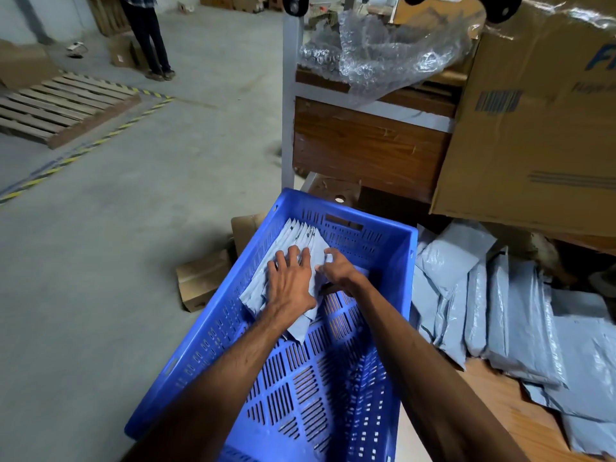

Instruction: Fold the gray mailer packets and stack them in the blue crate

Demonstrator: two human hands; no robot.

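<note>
My left hand (291, 281) spread flat on folded gray mailer packets (300, 241) in blue crate (396, 261), right hand (336, 268) pinching packet edge, unfolded mailers (500, 305) at three o'clock

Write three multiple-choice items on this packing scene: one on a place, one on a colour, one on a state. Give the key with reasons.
1. Where does the pile of unfolded gray plastic mailer packets lie?
A. On the wooden pallet
B. To the right of the crate
C. Inside the cardboard box

2. What colour is the slotted plastic crate?
A. Blue
B. Green
C. Red

3. How does the left hand meet the stack of folded gray packets in the crate?
A. It hangs clear above
B. It pinches one corner
C. It presses flat, fingers spread

Key: 1 B, the loose packets lie outside the crate's right wall. 2 A, its walls and floor are blue. 3 C, palm down with fingers spread on the stack, while the right hand touches the stack's edge.
</note>
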